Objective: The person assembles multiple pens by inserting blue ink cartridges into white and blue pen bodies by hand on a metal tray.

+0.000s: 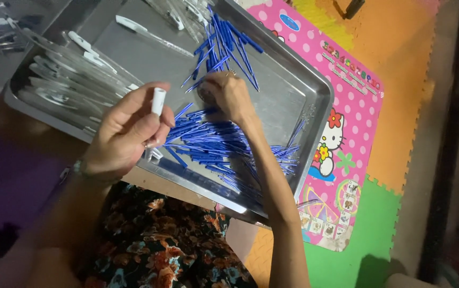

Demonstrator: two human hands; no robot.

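Fabric with a dark floral print (160, 250) covers the person's lap at the near edge, and the metal tray (304, 85) rests above it, tilted across the view. The left hand (128, 133) is closed around a white pen barrel (157, 101), a smooth plastic tube standing upright between thumb and fingers over the tray's near rim. Just beyond, the right hand (229, 96) reaches into the tray with fingers curled down onto the blue refills (213, 144); whether it has pinched one up cannot be told, as the fingertips are hidden. The refills are thin, straight blue rods, heaped loosely in the tray's right half and fanning out in a second bunch toward its far edge. The right forearm lies across the heap and hides part of it. On the tray's left side lie clear pen barrels (69, 80) with white tips, glossy and packed side by side. The tray is shallow, dull steel with rounded corners. Beneath and beyond it lies a pink polka-dot cartoon mat (357, 106), then orange and green foam floor tiles (400, 133) with toothed interlocking edges.
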